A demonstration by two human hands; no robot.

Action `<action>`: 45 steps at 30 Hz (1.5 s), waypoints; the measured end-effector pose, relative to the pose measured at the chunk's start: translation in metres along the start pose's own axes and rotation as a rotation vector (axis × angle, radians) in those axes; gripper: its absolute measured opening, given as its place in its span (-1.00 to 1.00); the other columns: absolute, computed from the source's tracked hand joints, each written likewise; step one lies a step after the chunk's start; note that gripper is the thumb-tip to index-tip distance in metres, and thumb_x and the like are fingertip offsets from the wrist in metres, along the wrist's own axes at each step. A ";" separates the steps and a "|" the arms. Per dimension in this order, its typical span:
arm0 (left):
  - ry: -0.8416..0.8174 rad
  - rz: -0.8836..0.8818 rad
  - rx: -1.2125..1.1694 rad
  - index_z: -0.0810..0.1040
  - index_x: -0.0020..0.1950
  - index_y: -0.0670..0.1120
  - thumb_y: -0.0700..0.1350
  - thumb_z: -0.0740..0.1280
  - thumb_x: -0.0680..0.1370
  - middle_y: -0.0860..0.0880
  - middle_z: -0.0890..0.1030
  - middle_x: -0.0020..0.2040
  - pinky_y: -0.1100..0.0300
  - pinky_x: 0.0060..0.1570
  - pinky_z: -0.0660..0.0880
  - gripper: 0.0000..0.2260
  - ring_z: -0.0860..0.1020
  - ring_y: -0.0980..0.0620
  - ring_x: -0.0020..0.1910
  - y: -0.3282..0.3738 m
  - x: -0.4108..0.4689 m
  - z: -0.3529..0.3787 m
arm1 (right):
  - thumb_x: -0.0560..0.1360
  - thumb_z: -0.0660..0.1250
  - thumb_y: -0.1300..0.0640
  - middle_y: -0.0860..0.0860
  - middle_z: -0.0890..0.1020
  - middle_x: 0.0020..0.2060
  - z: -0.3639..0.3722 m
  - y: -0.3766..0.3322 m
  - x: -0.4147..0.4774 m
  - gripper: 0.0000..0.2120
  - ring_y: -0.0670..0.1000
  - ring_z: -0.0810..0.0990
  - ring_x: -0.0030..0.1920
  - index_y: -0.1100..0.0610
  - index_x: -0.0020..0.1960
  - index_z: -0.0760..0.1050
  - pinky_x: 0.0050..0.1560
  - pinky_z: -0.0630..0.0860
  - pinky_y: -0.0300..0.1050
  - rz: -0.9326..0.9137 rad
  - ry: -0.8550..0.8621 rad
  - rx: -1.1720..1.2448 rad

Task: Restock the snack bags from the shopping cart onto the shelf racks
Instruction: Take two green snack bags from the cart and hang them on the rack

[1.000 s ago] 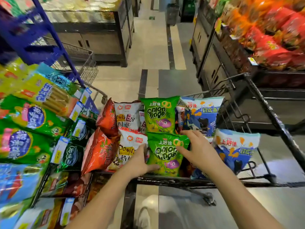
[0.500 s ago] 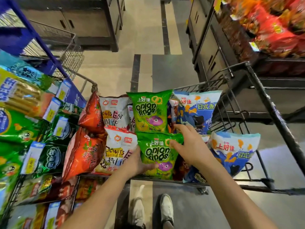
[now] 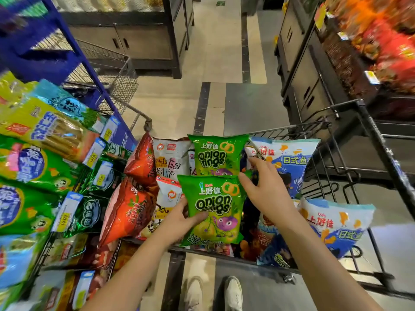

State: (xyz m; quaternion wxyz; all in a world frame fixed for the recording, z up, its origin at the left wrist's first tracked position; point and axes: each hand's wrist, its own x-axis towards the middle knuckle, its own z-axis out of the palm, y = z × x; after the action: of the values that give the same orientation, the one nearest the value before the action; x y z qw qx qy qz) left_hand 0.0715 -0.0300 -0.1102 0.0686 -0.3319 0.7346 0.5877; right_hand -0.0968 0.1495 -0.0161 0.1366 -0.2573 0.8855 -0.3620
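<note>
A wire shopping cart (image 3: 318,129) in front of me holds several snack bags. My left hand (image 3: 177,223) grips the lower left edge of the near green onion rings bag (image 3: 215,205), thumb across its front, and holds it upright above the cart's near rim. My right hand (image 3: 265,191) is at the bag's upper right corner, fingers fairly straight, thumb touching the corner. A second green onion rings bag (image 3: 219,154) stands just behind. The shelf rack (image 3: 74,205) on my left is packed with green, yellow and blue bags.
Also in the cart are red bags (image 3: 130,212), white bags (image 3: 170,162) and blue-white bags (image 3: 289,158); one blue-white bag (image 3: 339,223) leans over the right side. A dark shelf with red packs (image 3: 395,55) is on the right. Aisle floor runs ahead; my shoes (image 3: 232,292) show below.
The near green bag has come up and toward me in my left hand. My right hand's pinch on its top corner has loosened, fingers now straighter. The view tilted down, then back up a little.
</note>
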 end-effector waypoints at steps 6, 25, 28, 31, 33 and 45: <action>0.137 0.006 -0.189 0.46 0.37 0.21 0.29 0.54 0.41 0.22 0.64 0.22 0.29 0.10 0.53 -0.41 0.61 0.20 0.18 0.003 -0.008 -0.039 | 0.66 0.31 0.04 -0.01 0.54 0.21 0.009 -0.006 0.023 -0.57 0.07 0.49 0.33 0.17 0.47 0.40 0.13 0.36 -0.14 0.133 0.005 0.092; 0.266 0.011 -0.547 0.61 0.05 0.07 0.04 0.51 0.49 0.34 0.70 -0.21 0.21 -0.16 0.67 -0.81 0.72 0.19 -0.17 0.008 -0.028 -0.108 | 0.46 0.58 0.09 0.13 0.51 0.40 0.078 0.019 0.080 -0.07 0.21 0.45 0.44 0.18 0.63 0.10 0.41 0.38 0.05 0.474 -0.200 0.287; 0.248 -0.020 -0.641 0.73 0.04 0.14 0.34 0.68 0.06 0.03 0.74 0.13 -0.10 0.12 0.64 -0.38 0.73 -0.07 0.07 0.000 -0.026 -0.117 | 0.33 0.68 -0.03 0.01 0.58 0.30 0.081 0.018 0.078 -0.09 0.17 0.54 0.34 0.07 0.53 0.29 0.38 0.46 0.08 0.471 -0.161 0.285; 0.296 -0.011 -0.679 0.71 0.14 0.19 0.35 0.67 0.09 -0.08 0.60 0.37 -0.21 0.21 0.60 -0.34 0.68 -0.13 0.21 -0.002 -0.026 -0.124 | 0.09 0.71 -0.24 -0.03 0.68 0.17 0.090 0.037 0.081 -0.06 0.11 0.65 0.19 -0.01 0.37 0.44 0.28 0.58 0.18 0.423 -0.115 0.322; 0.289 -0.029 -0.684 0.67 0.23 0.10 0.34 0.69 0.05 -0.12 0.63 0.33 -0.13 0.09 0.66 -0.20 0.70 -0.14 0.16 -0.001 -0.026 -0.127 | 0.15 0.72 -0.17 -0.06 0.68 0.14 0.089 0.036 0.078 -0.16 0.07 0.66 0.16 -0.04 0.33 0.44 0.27 0.58 0.17 0.400 -0.113 0.332; 0.266 -0.044 -0.633 0.59 0.30 -0.06 0.01 0.42 0.58 -0.14 0.76 0.05 -0.06 -0.02 0.68 -0.68 0.75 -0.16 -0.04 0.027 -0.043 -0.144 | 0.29 0.68 -0.06 -0.20 0.71 -0.01 0.035 -0.027 0.045 -0.46 -0.16 0.67 -0.01 -0.17 0.16 0.50 0.08 0.58 -0.09 0.241 -0.003 0.478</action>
State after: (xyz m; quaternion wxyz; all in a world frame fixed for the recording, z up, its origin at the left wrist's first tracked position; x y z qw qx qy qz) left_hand 0.1311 -0.1411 -0.0235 -0.1214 -0.4264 0.5110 0.7364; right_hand -0.1094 0.0883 -0.0240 0.2369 -0.1108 0.7990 -0.5415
